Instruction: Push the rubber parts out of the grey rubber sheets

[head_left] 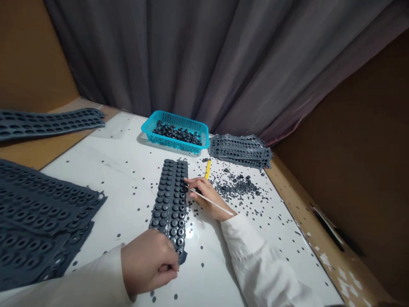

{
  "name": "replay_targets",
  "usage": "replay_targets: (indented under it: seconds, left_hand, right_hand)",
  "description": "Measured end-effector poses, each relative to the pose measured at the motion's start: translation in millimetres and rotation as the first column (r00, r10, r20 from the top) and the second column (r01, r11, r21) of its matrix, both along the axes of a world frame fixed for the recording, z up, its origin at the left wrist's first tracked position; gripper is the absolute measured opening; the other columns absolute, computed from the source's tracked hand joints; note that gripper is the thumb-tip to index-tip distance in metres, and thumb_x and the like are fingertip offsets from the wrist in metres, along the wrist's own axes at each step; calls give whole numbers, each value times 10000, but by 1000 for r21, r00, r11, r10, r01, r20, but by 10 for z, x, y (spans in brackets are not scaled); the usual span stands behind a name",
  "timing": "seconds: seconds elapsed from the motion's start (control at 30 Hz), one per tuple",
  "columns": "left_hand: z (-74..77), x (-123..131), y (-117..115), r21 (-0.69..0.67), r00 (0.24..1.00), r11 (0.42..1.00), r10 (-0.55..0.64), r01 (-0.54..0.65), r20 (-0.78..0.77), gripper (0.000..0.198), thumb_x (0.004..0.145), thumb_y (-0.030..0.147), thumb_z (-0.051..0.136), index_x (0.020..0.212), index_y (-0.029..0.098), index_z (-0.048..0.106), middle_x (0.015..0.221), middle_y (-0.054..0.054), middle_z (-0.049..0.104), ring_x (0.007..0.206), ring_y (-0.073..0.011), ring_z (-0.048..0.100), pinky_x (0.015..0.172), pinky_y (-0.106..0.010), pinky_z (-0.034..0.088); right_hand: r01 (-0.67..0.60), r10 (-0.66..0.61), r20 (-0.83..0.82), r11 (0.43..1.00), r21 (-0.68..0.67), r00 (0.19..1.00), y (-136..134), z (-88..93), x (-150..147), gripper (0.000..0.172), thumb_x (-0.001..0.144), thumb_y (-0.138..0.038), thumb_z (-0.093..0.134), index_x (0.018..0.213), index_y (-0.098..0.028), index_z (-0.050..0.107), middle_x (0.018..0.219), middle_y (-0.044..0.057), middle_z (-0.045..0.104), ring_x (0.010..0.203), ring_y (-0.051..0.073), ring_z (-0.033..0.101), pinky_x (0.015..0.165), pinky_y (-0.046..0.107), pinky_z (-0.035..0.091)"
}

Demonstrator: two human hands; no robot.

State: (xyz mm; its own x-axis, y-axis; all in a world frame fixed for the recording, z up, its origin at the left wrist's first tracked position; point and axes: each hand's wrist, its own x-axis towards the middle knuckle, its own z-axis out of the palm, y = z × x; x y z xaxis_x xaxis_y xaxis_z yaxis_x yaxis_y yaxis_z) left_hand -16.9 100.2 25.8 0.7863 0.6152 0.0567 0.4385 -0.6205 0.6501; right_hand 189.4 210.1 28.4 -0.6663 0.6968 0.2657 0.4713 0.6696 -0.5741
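A dark grey moulded rubber strip [174, 187] with rows of raised round studs lies lengthwise on the white table. My left hand [151, 262] is closed over its near left corner, fingers curled; that corner is hidden beneath it. At the strip's right edge, my right hand [207, 198] pinches a thin white stick [212, 202] that slants back toward the wrist. Its fingertips touch the studs there, and the stick's front end is hidden among the fingers. Beyond this hand lies a yellow bar-like piece [208, 169], partly covered.
A turquoise basket [147, 128] of small dark parts stands at the back. Right of it are stacked perforated rubber sheets [239, 149]. Small dark discs and a pile of bits [241, 186] litter the table [128, 221]. More studded sheets [41, 213] and a perforated strip [51, 123] lie left.
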Motion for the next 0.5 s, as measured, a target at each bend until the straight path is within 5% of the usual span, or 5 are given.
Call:
replay_targets:
  seconds: [0.23,0.5]
  left_hand:
    - [1,-6,-14,-7,1000,1000,3,-3,-9,94,697,163,594,683,214,671,572,34,636,513,-111,554,489,-236,319]
    - [8,2,-19,-10,1000,1000,-13,13,-6,100,696,155,587,673,215,663,557,32,629,505,-117,550,490,-235,325]
  right_hand:
    - [-17,16,-15,999,-42,1000,-28,-10,-18,238,937,-390,401,1024,-209,529,1241,104,559,1136,210,492,951,393,409]
    - [53,-91,174,975,214,981,135,-131,-60,205,932,-306,434,1059,-195,552,1211,117,595,1055,258,532,882,442,405]
